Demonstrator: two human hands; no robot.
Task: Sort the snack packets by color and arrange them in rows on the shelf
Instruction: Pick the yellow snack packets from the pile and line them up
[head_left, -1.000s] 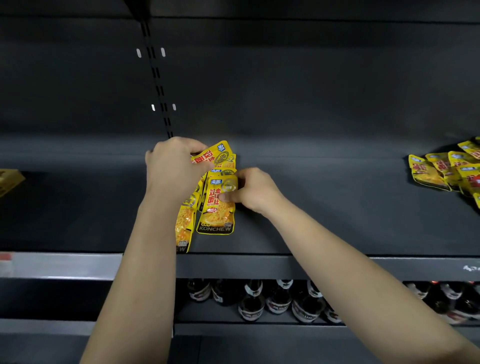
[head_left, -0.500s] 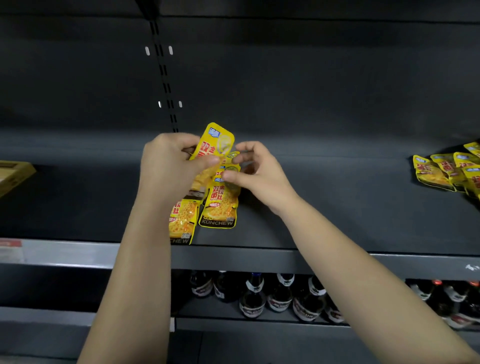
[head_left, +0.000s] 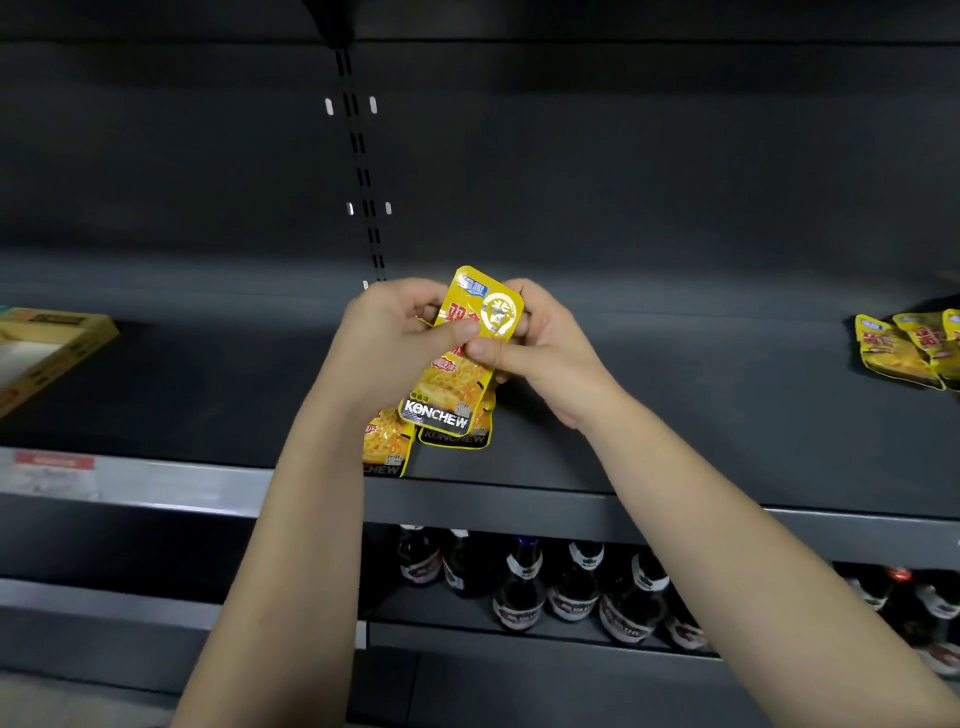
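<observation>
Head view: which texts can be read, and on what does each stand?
"KONCHEW": bottom of the front yellow snack packet.
"KONCHEW", dim: packet behind it.
Front packet's red characters: partly covered, unreadable.
Too blurred: bottle labels, shelf price tag, cardboard box, packets at right.

Glossy, crinkled yellow plastic film on held packets (head_left: 451, 387); same gloss on packets at 3 o'clock (head_left: 893, 353). shelf (head_left: 701, 415): matt dark metal. bottles (head_left: 571, 592), 5 o'clock: shiny dark glass. box (head_left: 62, 338), 9 o'clock: matt cardboard.
</observation>
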